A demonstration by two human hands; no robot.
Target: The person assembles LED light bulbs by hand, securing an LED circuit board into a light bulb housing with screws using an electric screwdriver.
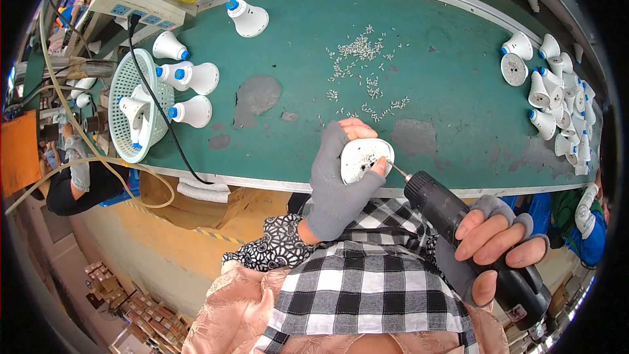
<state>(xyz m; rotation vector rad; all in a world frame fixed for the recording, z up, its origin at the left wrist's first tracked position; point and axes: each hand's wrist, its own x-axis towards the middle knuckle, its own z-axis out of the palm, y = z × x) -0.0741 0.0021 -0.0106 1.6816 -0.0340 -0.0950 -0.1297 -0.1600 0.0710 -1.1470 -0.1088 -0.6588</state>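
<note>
In a grey fingerless glove, my left hand point(341, 174) grips a white cone-shaped plastic part point(359, 157) with its round, speckled face turned up. My right hand point(491, 242), gloved the same way, is wrapped around a black electric screwdriver point(436, 200). The thin bit points left and its tip is at the right edge of the round face, close to my left thumb. Whether the tip touches a screw cannot be made out. Many small screws point(363, 47) lie scattered on the green table point(295, 46) beyond my hands.
At left, a pale green basket point(116, 115) holds white parts, with more blue-tipped white cones point(193, 111) beside it. A black cable point(154, 98) runs down from a power strip point(134, 3). Many similar cones point(540, 92) crowd the right end. Another person point(75, 177) is at far left.
</note>
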